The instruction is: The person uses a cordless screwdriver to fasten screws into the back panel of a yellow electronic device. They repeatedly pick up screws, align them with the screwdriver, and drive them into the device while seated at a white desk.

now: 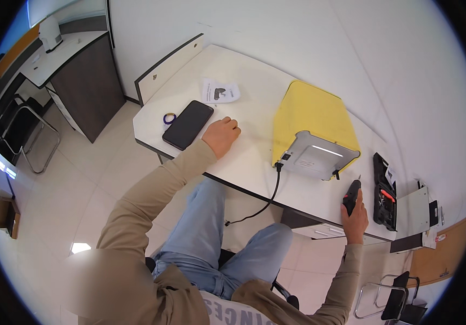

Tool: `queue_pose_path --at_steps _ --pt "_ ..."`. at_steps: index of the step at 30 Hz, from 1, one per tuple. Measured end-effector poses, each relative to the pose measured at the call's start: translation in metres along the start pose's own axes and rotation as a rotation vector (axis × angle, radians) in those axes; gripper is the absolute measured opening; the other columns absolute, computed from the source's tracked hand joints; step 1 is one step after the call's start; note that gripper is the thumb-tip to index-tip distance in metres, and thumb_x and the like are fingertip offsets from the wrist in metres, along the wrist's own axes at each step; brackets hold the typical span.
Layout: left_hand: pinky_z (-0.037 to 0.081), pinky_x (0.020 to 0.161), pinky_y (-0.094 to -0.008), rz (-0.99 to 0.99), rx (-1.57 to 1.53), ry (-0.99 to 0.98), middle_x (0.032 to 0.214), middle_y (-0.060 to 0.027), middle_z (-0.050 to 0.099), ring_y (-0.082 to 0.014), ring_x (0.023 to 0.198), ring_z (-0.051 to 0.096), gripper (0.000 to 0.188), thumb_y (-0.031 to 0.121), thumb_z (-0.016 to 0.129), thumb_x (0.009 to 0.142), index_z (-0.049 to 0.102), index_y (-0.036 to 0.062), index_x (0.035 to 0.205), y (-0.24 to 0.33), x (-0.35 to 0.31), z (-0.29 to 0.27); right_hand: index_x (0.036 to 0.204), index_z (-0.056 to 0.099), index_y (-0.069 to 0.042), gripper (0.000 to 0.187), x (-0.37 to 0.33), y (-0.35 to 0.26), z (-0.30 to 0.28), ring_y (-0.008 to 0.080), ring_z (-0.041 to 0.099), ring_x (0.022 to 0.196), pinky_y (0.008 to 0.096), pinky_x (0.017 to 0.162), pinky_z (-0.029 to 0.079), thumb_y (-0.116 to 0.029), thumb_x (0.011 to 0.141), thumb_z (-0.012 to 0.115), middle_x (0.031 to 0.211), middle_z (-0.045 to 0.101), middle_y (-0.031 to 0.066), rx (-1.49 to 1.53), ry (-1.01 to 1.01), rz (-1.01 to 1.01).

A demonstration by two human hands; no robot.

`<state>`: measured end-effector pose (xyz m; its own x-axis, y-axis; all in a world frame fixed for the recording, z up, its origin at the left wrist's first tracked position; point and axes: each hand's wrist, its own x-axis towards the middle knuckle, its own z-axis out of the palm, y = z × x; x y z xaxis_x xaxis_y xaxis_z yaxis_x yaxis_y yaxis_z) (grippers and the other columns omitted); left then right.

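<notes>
On the white desk point(254, 76), my left hand point(222, 136) rests with its fingers curled in, and nothing shows in it. Just beside it lies a black smartphone point(188, 124), with a small purple ring-shaped roll point(169, 118) at its far edge. My right hand point(355, 219) is wrapped round a black cordless screwdriver point(351, 197) with a red accent, its bit pointing away from me. Right of the screwdriver lies an open black tool case point(384, 200) with an orange-red piece inside. Between my hands stands a yellow box-shaped appliance point(314, 111), its grey panel towards me.
A black power cord point(265, 206) runs from the appliance over the desk's front edge. A printed paper sheet point(220, 91) lies beyond the phone. A low partition point(168, 69) edges the desk at left; a white wall point(298, 38) stands behind. Chairs point(395, 298) are at lower right.
</notes>
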<state>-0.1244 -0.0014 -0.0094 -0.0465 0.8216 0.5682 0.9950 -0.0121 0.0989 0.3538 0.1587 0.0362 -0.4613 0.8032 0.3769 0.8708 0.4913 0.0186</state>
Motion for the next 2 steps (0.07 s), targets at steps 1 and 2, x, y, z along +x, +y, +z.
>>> queue_pose_path --at_steps 1,2 --pt "0.053 0.084 -0.0345 -0.001 -0.008 -0.002 0.097 -0.0082 0.063 -0.0263 0.098 0.060 0.015 0.001 0.061 0.079 0.068 0.0027 0.092 0.0003 -0.0001 -0.0009 0.156 0.028 -0.014 0.089 -0.0005 -0.0011 -0.0012 0.0340 0.062 0.093 0.0474 0.076 0.051 -0.030 0.083 0.076 0.100 0.063 0.0127 -0.004 -0.019 0.024" --pt "0.053 0.085 -0.0345 -0.002 -0.016 -0.003 0.097 -0.0081 0.063 -0.0264 0.098 0.060 0.015 0.001 0.062 0.079 0.068 0.0028 0.093 0.0007 -0.0004 -0.0020 0.157 0.028 -0.014 0.090 -0.0009 0.0035 0.0028 0.0342 0.062 0.094 0.0480 0.076 0.051 -0.031 0.082 0.076 0.101 0.063 0.0127 0.025 0.007 0.016"
